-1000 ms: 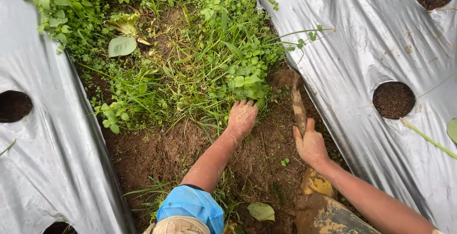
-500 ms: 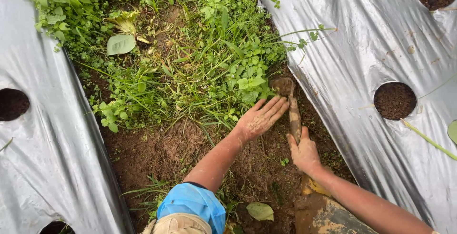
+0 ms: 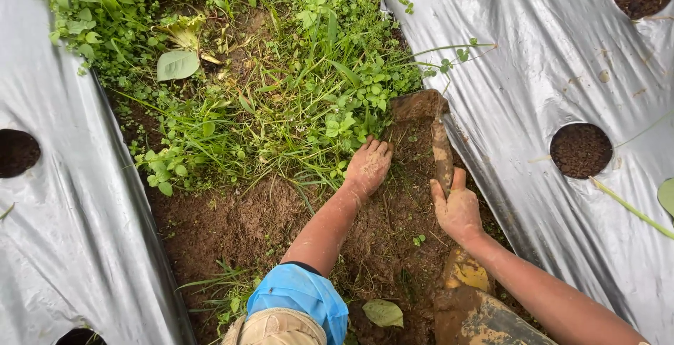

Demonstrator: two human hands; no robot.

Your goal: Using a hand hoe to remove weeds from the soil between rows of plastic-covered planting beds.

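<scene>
The left hand (image 3: pixel 368 166) is resting fingers together, curled down onto the weed clump (image 3: pixel 295 113) at its 5 o'clock edge — gripping or only pressing, cannot tell. The right hand (image 3: pixel 458 208) is clamping the handle of a muddy hoe (image 3: pixel 430 124), blade lying at 12 o'clock from that hand, touching the weeds. Bare soil (image 3: pixel 232 226) is showing at 7 o'clock — silver mulch sheeting (image 3: pixel 533 71) is flanking both sides.

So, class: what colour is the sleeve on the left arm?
Bright blue sleeve, rolled above the elbow; head view.
</scene>
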